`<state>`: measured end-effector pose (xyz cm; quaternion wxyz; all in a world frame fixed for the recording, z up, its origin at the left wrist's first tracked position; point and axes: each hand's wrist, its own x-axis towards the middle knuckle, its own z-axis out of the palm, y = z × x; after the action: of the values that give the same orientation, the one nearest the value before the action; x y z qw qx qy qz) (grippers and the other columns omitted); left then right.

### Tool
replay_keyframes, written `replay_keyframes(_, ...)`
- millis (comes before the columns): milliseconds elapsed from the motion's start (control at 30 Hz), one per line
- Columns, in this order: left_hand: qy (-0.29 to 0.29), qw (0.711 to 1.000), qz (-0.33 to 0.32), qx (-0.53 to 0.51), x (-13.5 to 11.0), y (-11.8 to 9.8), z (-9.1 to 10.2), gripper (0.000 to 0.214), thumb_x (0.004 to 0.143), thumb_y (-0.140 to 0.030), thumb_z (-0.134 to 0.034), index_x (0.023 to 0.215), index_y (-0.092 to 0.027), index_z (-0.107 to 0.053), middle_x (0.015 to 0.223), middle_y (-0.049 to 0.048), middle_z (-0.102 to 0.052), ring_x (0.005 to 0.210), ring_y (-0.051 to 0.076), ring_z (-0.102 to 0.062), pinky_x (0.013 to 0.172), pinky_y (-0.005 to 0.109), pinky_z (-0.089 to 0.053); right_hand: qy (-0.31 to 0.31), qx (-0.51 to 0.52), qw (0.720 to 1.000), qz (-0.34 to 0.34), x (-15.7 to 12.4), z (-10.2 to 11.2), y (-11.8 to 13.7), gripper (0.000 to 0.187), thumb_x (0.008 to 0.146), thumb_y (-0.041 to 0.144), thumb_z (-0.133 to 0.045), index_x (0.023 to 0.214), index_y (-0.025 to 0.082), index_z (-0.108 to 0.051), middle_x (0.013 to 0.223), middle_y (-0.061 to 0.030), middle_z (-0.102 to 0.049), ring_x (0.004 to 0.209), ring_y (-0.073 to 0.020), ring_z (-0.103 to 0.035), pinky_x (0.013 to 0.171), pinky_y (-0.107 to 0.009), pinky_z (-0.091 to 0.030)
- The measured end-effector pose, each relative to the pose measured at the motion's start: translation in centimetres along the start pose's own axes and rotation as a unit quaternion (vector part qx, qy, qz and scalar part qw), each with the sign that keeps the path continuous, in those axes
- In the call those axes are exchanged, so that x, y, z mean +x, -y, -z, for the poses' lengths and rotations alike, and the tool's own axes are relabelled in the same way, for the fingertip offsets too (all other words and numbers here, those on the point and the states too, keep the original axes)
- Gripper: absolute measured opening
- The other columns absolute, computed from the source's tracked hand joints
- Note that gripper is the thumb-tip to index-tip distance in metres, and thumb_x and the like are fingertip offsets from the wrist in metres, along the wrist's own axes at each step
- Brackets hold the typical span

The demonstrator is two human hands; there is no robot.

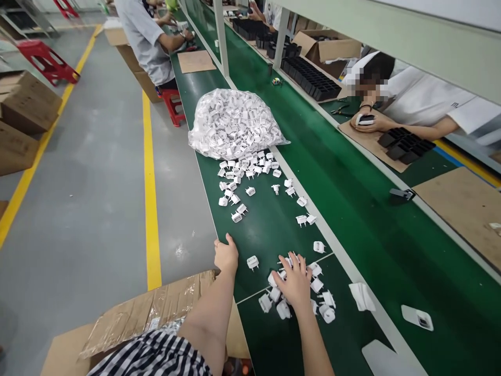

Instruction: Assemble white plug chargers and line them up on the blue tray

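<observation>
My right hand point(294, 281) lies palm down, fingers spread, over a small heap of white plug adapters point(318, 297) on the green bench. At the bench's near edge my left hand point(226, 254) is curled, thumb up, with nothing visible in it. One loose adapter point(252, 262) sits between the two hands. Further up, more white adapters point(250, 180) lie scattered below a large clear plastic bag point(234, 123) full of them.
A green conveyor belt point(371, 219) runs along the right of the bench. An open cardboard box point(152, 313) stands at my left knee. Across the belt a person handles black parts point(405, 143) on cardboard. Another person sits further up by a red stool point(172, 104).
</observation>
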<state>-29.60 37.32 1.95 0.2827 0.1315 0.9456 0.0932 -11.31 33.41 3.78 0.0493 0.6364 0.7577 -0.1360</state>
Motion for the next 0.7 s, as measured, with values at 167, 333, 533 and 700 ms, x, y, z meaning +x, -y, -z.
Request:
replay_keyframes(167, 0.003, 1.0, 0.004, 0.001, 0.0, 0.0, 0.0, 0.055, 0.076, -0.053, -0.016, 0.108, -0.013, -0.037, 0.102, 0.015, -0.055, 0.087, 0.03, -0.056, 0.07, 0.041, -0.043, -0.029, 0.027, 0.999, -0.027, 0.5, 2.8, -0.6, 0.056, 0.073, 0.055, -0.028, 0.117, 0.022, -0.04, 0.127, -0.0115, -0.031, 0.117, -0.0336, -0.018, 0.082, -0.059, -0.021)
replay_keyframes(333, 0.006, 1.0, 0.009, -0.002, 0.1, -0.1, 0.0, 0.055, 0.076, -0.052, -0.016, 0.109, -0.013, -0.038, 0.103, 0.0153, -0.055, 0.085, 0.03, -0.056, 0.069, 0.041, -0.043, -0.114, 0.046, 0.991, -0.053, 12.1, 7.9, 0.7, 0.056, 0.075, 0.05, -0.031, 0.122, 0.019, -0.03, 0.129, -0.0136, -0.024, 0.118, -0.0304, -0.016, 0.084, -0.057, -0.019)
replay_keyframes(533, 0.01, 1.0, 0.022, -0.014, 0.4, -0.2, -0.1, 0.054, 0.076, -0.052, -0.018, 0.108, -0.013, -0.038, 0.103, 0.0139, -0.055, 0.086, 0.032, -0.055, 0.069, 0.043, -0.043, 0.008, 0.018, 0.998, -0.056, 24.3, 8.7, 2.7, 0.058, 0.07, 0.057, -0.036, 0.119, 0.026, -0.036, 0.132, -0.0107, -0.019, 0.119, -0.0353, -0.007, 0.081, -0.061, -0.015)
replay_keyframes(700, 0.006, 1.0, 0.024, -0.008, 0.4, -0.2, -0.1, 0.053, 0.076, -0.052, -0.018, 0.107, -0.014, -0.039, 0.104, 0.0129, -0.055, 0.086, 0.03, -0.056, 0.069, 0.042, -0.043, 0.055, 0.009, 0.997, -0.046, 25.4, 8.1, 1.4, 0.05, 0.068, 0.056, -0.039, 0.108, 0.027, -0.05, 0.129, -0.0071, -0.026, 0.116, -0.033, -0.017, 0.084, -0.06, -0.013)
